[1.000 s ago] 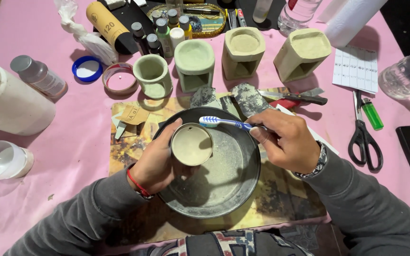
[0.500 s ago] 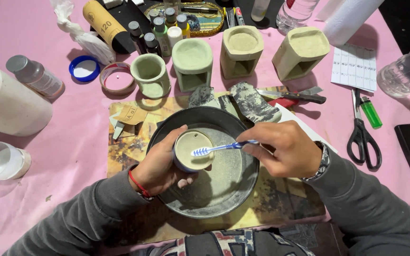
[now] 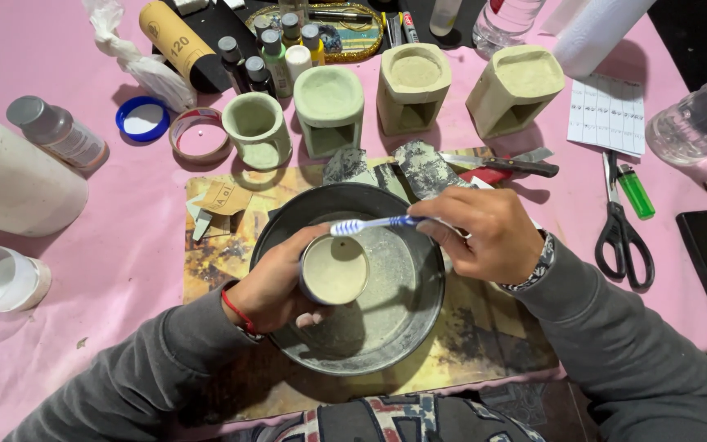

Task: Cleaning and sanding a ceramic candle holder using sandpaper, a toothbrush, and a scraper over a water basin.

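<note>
Over pan [image 3: 386,327], left hand [image 3: 276,286] holds cup [image 3: 334,270].

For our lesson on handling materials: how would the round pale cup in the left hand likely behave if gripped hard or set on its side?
The cup looks like cast plaster, so probably stiff, brittle and heavy for its size. Being round, it would likely roll on its side. Its dusty surface may be slippery in the left hand.

Bright overhead light, sharp, soft shadows

Pale cream cup [image 3: 334,269] in left grip, blue-and-white toothbrush [image 3: 370,223] in right grip, dark grey pan [image 3: 403,327] beneath both, pink tabletop [image 3: 124,245] around.
</note>
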